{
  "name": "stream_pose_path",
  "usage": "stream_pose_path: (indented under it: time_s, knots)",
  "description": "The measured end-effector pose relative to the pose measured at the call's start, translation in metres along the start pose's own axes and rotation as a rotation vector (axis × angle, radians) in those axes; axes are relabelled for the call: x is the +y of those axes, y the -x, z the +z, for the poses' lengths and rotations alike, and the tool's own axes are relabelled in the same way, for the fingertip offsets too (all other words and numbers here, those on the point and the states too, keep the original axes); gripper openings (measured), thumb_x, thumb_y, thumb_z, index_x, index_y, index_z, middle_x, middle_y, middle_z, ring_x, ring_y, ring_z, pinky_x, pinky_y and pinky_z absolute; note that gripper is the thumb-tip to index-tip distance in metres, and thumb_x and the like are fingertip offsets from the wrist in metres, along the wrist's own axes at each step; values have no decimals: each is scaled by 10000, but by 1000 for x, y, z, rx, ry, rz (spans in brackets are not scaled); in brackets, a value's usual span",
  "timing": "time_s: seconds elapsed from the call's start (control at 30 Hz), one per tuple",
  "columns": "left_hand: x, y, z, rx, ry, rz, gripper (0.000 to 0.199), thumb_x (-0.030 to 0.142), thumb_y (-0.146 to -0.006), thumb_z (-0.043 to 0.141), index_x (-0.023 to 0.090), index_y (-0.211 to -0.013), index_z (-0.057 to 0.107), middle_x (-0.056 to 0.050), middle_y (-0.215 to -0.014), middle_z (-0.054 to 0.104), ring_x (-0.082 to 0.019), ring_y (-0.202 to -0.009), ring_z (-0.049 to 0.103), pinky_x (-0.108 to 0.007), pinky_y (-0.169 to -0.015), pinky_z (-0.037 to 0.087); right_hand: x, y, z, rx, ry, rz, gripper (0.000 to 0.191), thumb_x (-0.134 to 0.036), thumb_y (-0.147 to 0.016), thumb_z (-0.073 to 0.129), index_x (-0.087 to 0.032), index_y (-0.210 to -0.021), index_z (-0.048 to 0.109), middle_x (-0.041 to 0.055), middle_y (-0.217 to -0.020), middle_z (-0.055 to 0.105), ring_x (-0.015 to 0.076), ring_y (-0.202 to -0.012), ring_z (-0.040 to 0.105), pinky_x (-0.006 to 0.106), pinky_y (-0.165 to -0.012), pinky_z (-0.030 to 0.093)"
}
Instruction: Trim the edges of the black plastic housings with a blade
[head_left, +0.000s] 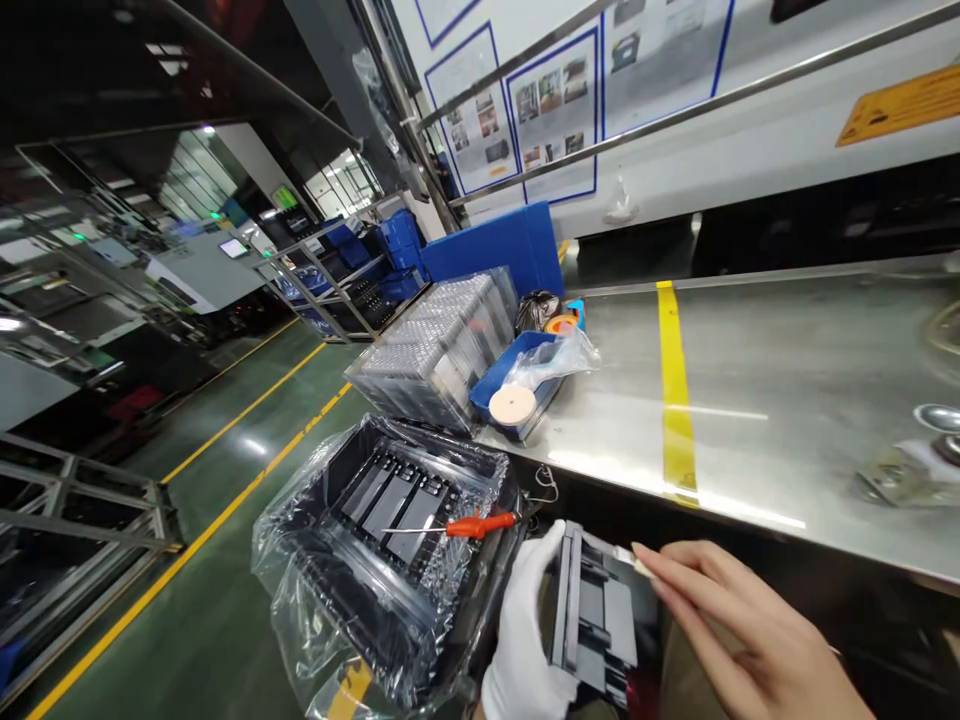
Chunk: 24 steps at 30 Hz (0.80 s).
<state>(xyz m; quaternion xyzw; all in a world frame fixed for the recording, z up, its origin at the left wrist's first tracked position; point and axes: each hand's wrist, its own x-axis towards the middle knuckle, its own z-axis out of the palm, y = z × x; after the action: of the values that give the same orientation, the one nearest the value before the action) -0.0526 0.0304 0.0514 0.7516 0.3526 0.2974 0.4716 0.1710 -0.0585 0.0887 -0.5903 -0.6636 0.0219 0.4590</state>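
- The steel table (795, 400) fills the right side, with a yellow stripe (675, 400) across it.
- A blue box (495, 245) stands at the far end of the table, and a wrapped stack of clear trays (439, 345) lies in front of it.
- A black bin (390, 540) lined with clear plastic sits below the table edge, on the left of the hands. Black parts lie inside it, and a red-handled screwdriver (469, 524) rests across its rim.
- A small blue tray (517, 370) is on the table beside the stack, holding a clear bag and a round pale disc (512, 405).
- The right hand (742, 625), bare, pinches a thin pale stick (634, 560) between the fingers; its tip touches the top of the part.
- The left hand (525, 640), in a white glove, is closed around a black plastic part (592, 620) and holds it upright, just under the table edge, near the bin.
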Motion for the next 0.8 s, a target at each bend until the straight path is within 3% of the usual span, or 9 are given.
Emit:
stream_pose_path:
  time_s: [0.17,0.27,0.33,0.4,0.5,0.6,0.67,0.73,0.8]
  knots:
    - [2,2,-5,-4,-55,72,984,430,-773,835,297,-1644,398,-133,-1469,638,-405,-1329,617,-522,-1238,432,1,-5,-6,-11,-31,-32,275,-276,-1061,550,-298,-1288,704,39,-1044,764,147,-864,782,167,-753,632]
    - [-1,13,-6,42,-105,71,824,436,-863,769,317,-1617,459,-116,-1560,580,-394,-1419,556,-528,-1263,409,8,-7,-6,57,-11,4,232,-313,-1051,582,-310,-1204,756,20,-1009,784,139,-824,788,139,-720,614]
    - [1,18,-6,112,-153,38,659,441,-943,696,360,-1573,522,-66,-1593,563,-358,-1476,514,-503,-1279,398,12,-8,-5,62,-125,127,234,-416,-1049,593,-315,-1114,794,10,-932,793,154,-799,791,155,-725,615]
    - [9,20,-5,113,-138,51,558,456,-980,666,405,-1527,570,-26,-1532,625,-317,-1432,567,-465,-1259,434,11,-10,-3,-38,-325,325,402,-592,-1025,578,-277,-914,801,14,-768,755,174,-694,760,186,-655,613]
    - [27,21,-2,43,-25,166,584,374,-963,716,448,-1520,555,-7,-1432,691,-282,-1299,665,-417,-1184,515,4,-16,0,-239,-485,535,685,-801,-962,505,-217,-648,678,23,-603,628,157,-552,618,209,-509,531]
    - [36,24,0,118,-75,133,720,190,-932,729,528,-1524,497,45,-1469,660,-242,-1310,660,-354,-1165,522,-2,-19,4,-318,-536,565,793,-896,-924,436,-197,-608,641,16,-578,556,133,-532,499,220,-479,460]
    - [32,24,0,129,-71,110,702,185,-943,716,565,-1497,513,73,-1437,678,-218,-1291,671,-332,-1156,523,-3,-18,6,-374,-574,567,789,-898,-923,433,-199,-631,654,-8,-561,491,120,-525,423,222,-478,424]
    - [21,18,-2,30,39,139,600,285,-940,745,503,-1474,577,32,-1370,724,-227,-1222,707,-349,-1115,557,-3,-16,5,-419,-597,561,742,-846,-956,453,-206,-642,660,-27,-549,439,113,-521,374,218,-472,400]
    - [10,6,-4,-37,119,96,432,400,-938,749,371,-1366,698,-38,-1259,776,-234,-1115,745,-388,-1048,600,-2,-16,0,-443,-604,541,687,-786,-970,506,-213,-624,661,-27,-539,449,112,-515,388,209,-466,407]
